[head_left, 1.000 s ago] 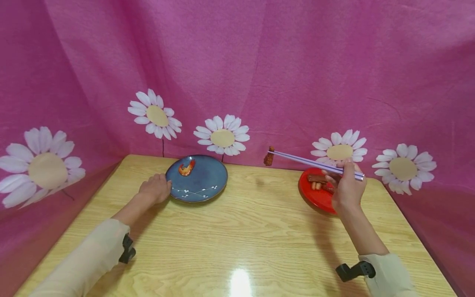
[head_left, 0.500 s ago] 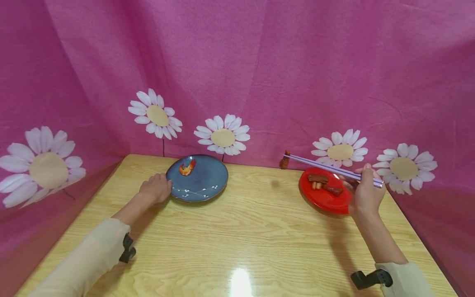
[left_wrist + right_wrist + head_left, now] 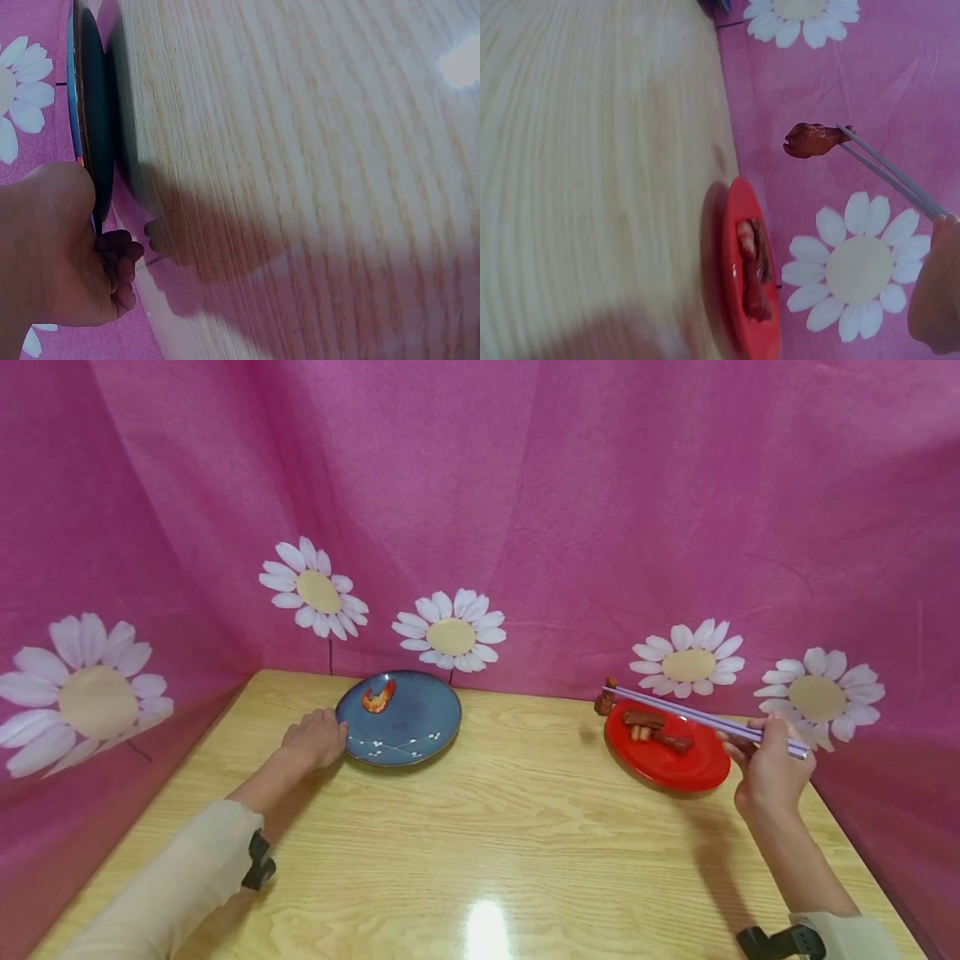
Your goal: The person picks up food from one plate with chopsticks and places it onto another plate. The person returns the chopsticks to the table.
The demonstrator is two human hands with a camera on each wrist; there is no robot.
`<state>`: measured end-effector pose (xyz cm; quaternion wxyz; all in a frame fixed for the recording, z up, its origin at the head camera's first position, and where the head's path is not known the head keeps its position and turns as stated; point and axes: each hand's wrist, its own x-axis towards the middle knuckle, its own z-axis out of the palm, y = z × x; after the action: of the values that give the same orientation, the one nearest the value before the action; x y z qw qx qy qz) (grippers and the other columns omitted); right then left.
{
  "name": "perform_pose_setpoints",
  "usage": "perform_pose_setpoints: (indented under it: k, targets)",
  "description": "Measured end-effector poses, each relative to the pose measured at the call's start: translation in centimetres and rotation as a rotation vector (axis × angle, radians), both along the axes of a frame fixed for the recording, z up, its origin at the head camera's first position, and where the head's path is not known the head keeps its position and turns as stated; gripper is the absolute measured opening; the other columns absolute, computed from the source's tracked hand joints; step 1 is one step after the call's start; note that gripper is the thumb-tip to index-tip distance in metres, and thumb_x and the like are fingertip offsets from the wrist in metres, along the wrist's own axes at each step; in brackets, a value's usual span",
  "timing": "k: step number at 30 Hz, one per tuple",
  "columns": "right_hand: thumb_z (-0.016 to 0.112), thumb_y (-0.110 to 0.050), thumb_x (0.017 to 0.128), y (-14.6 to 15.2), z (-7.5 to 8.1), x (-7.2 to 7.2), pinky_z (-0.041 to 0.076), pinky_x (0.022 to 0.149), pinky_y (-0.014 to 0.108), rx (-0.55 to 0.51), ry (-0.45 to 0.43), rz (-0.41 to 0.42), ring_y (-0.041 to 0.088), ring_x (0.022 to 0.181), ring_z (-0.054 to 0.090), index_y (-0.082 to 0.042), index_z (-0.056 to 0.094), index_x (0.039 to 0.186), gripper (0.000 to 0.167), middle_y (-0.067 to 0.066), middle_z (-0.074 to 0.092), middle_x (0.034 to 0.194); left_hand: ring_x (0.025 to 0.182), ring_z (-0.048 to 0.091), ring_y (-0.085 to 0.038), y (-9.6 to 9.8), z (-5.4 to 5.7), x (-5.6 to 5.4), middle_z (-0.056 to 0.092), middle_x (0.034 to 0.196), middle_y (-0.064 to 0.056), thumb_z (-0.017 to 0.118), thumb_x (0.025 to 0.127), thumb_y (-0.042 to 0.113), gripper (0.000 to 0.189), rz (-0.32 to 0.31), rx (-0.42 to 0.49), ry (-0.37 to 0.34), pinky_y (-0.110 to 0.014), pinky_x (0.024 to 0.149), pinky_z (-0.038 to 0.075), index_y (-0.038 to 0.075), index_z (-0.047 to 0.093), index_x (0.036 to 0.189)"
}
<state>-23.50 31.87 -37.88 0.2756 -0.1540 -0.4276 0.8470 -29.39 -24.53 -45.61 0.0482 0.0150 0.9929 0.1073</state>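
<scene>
My left hand [image 3: 315,740] grips the left rim of a round blue plate [image 3: 408,727]; in the left wrist view the fingers curl by the plate's edge. A shrimp [image 3: 378,697] lies on that plate. My right hand [image 3: 775,770] holds a pair of purple-and-white chopsticks [image 3: 705,719]. Their tips pinch a small browned drumstick-shaped piece of meat [image 3: 810,140], hanging in the air by the far left rim of a red plate [image 3: 675,774]. Brown strips of meat [image 3: 643,720] and small pale pieces [image 3: 640,733] lie on the red plate.
Both plates are at the far side of a light wood-grain table [image 3: 480,827], with a stretch of tabletop between them. A pink cloth [image 3: 480,485] with printed daisies hangs close behind and along both sides. A bright light reflects near the front.
My right hand has moved right and a little nearer, carrying the chopsticks and the drumstick from between the plates to the red plate's left rim. The left hand has stayed put.
</scene>
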Motion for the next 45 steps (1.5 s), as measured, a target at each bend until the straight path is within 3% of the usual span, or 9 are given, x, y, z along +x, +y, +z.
perform_pose_setpoints:
  k: [9, 18, 45]
  targets:
    - [0.063, -0.016, 0.098, 2.3, -1.0, 0.8, 0.054, 0.046, 0.028, -0.045, -0.037, -0.057, 0.024, 0.054, 0.070, 0.002, 0.063, 0.084, 0.023, 0.012, 0.069, 0.070, 0.119, 0.047, -0.051, -0.1, -0.2, -0.1, 0.048, 0.121, -0.036, 0.033, 0.106, 0.024, 0.051, -0.006, 0.004, -0.002, -0.062, 0.095, 0.041, -0.021, 0.039, 0.130]
    - [0.062, -0.016, 0.099, 3.9, -2.0, 1.8, 0.053, 0.045, 0.029, -0.057, -0.064, -0.060, 0.024, 0.053, 0.070, 0.003, 0.063, 0.083, 0.025, 0.013, 0.067, 0.067, 0.117, 0.048, -0.051, -0.2, -0.3, -0.2, 0.049, 0.119, -0.035, 0.033, 0.106, 0.024, 0.051, -0.007, 0.002, 0.008, -0.062, 0.094, 0.041, -0.021, 0.040, 0.128]
    - [0.063, -0.020, 0.099, 6.1, -3.2, 3.2, 0.053, 0.045, 0.029, -0.047, -0.086, -0.111, 0.023, 0.052, 0.070, 0.003, 0.064, 0.080, 0.030, 0.013, 0.067, 0.064, 0.116, 0.049, -0.051, -0.1, -0.1, 0.0, 0.050, 0.117, -0.035, 0.033, 0.106, 0.023, 0.050, -0.008, -0.012, -0.002, -0.061, 0.095, 0.041, -0.022, 0.041, 0.127]
